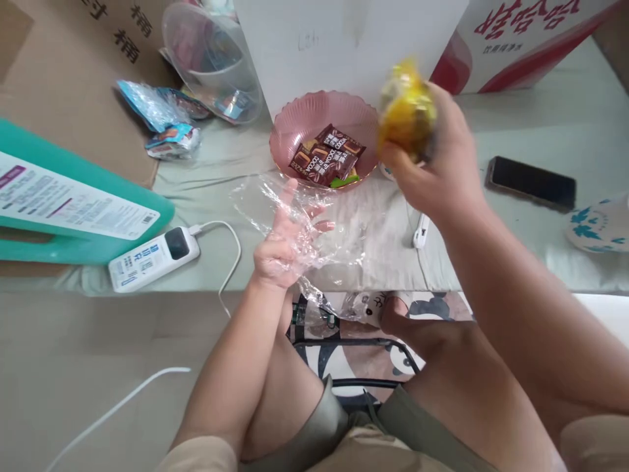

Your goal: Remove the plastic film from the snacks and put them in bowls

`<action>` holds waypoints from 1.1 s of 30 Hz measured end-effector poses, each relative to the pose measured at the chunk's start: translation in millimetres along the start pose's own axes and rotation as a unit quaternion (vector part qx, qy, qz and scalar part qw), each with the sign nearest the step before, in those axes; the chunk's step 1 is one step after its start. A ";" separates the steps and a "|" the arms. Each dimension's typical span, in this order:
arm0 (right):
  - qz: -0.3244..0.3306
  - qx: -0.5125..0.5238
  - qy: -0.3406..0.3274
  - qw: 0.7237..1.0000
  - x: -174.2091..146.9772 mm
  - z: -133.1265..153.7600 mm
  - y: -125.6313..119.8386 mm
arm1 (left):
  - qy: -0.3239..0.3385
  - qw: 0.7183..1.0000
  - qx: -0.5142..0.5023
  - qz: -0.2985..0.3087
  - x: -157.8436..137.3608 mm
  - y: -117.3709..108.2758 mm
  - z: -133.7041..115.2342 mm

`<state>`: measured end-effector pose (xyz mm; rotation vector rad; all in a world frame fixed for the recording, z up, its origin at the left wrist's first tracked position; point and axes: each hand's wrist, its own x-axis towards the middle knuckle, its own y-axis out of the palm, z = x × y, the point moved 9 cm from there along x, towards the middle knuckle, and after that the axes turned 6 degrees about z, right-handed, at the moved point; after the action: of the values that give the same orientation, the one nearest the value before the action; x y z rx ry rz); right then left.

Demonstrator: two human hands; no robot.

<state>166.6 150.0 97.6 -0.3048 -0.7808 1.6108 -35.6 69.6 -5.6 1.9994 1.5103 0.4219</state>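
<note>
My left hand [285,239] holds a thin clear plastic bag [339,242], which spreads over the fingers and hangs past the table's front edge. Its index finger points up and other fingers show through the film. Raised at the right, my right hand [437,151] is closed around a shiny yellow wrapped packet [407,115], blurred by motion. Between and beyond the hands stands a pink scalloped bowl [289,121]. Several brown cocoa snack packets [327,157] lie in it, with a green piece [344,181] at the near rim.
A teal jug [73,196], a white power bank [152,259] with a cable, and blue snack packets [152,111] are on the left. Behind are a clear tub [216,65] and a white box [339,52]. A phone [533,182] and a patterned cup [599,226] lie right.
</note>
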 end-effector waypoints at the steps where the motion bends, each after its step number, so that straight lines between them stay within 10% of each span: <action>1: 0.001 -0.034 0.002 0.999 13.1 7.3 1.4 | -0.008 1.000 -0.002 0.006 0.4 0.7 1.8; 8: 0.060 0.082 0.064 0.993 -61.3 -21.4 23.7 | -0.030 0.998 0.009 0.051 0.4 6.0 7.6; 15: 0.174 0.352 0.268 0.880 -140.0 -78.5 82.3 | -0.036 0.995 0.055 0.072 0.0 16.0 18.3; 19: -0.046 0.317 0.235 0.918 -120.4 -95.4 31.3 | -0.040 0.990 0.124 0.044 12.0 4.4 23.4; 24: -0.244 0.292 0.208 0.901 -120.7 -118.0 -25.2 | -0.071 0.985 0.159 -0.012 20.6 -18.2 25.8; 29: -0.193 0.319 0.227 0.900 -111.2 -128.3 -25.2 | -0.115 0.976 0.163 0.089 24.6 6.4 33.1; 33: -0.110 0.322 0.259 0.904 -106.4 -135.8 -16.6 | -0.117 0.961 0.247 -0.028 34.2 -0.4 35.9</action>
<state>283.3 91.3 -16.4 -0.1420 0.1387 1.3905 -4.8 92.5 -37.0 2.2701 1.6232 -0.2385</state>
